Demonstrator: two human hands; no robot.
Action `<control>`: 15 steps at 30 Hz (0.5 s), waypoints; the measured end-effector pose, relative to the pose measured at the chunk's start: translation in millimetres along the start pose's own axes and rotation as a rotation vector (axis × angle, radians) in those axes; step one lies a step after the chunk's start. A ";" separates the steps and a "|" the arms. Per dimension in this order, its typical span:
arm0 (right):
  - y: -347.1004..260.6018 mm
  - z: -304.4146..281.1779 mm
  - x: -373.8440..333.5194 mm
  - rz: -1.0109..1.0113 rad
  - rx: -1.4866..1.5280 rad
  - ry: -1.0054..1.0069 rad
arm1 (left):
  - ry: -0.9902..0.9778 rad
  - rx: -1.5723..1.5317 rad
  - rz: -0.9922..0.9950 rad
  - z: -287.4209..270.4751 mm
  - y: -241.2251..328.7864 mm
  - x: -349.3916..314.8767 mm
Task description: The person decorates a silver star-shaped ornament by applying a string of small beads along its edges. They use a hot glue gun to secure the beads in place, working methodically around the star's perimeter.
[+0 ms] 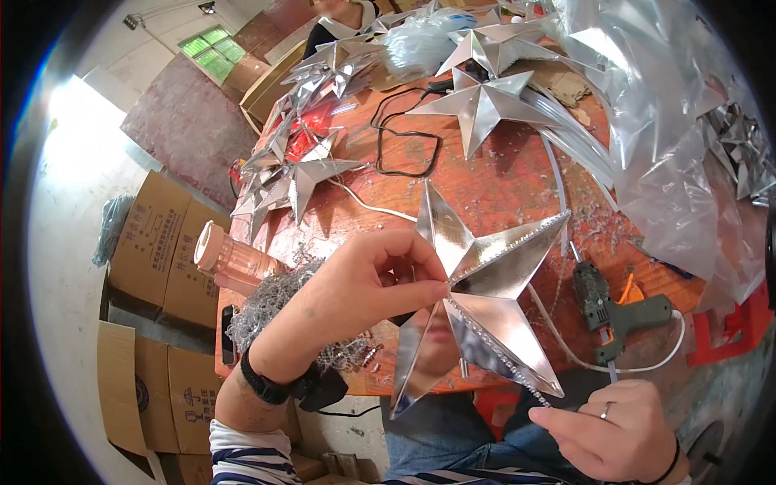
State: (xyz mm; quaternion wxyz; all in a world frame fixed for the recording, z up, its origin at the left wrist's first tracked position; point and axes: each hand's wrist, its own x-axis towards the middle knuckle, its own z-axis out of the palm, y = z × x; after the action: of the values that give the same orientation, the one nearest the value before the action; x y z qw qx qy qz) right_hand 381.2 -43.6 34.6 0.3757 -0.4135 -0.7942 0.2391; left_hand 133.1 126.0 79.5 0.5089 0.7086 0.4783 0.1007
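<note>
A shiny silver five-pointed star [517, 323] is held up over the near edge of the table. My left hand [364, 279] is closed at its centre, thumb and fingers pinched on the star where the bead trim meets. One strand of small silver beads [493, 353] runs along the ridge of the lower right point, and another lies along the upper right point. My right hand [610, 428] pinches the strand's end just past the lower right tip. A dark green glue gun [606, 303] lies right of the star, its white cord looping on the table.
A silver tangle of bead string [271, 311] and a pinkish clear bottle [242, 257] sit at the left. Finished-looking stars [483, 109] lie farther back. Plastic sheeting [663, 162] covers the right side. Cardboard boxes [162, 250] stand left of the table. Another person [343, 16] is beyond it.
</note>
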 end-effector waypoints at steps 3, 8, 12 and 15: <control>-3.5 0.6 -0.3 0.026 -0.004 -0.060 | 0.005 -0.002 0.013 -1.0 -1.1 -1.6; 3.0 15.4 -6.0 -0.047 -0.246 -0.020 | 0.003 -0.052 0.008 2.2 8.0 1.6; 10.8 18.8 -9.0 -0.040 -0.285 -0.025 | 0.051 -0.055 0.076 4.0 -6.2 0.7; 16.3 19.5 -14.8 -0.061 -0.299 0.010 | 0.063 -0.048 0.077 7.1 -1.3 0.6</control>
State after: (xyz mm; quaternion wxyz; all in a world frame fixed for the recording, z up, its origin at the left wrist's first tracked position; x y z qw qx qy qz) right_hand 379.1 -48.5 5.7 0.3207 -0.4417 -0.8313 0.1045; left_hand 137.1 122.0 74.9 0.5062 0.7105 0.4640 0.1536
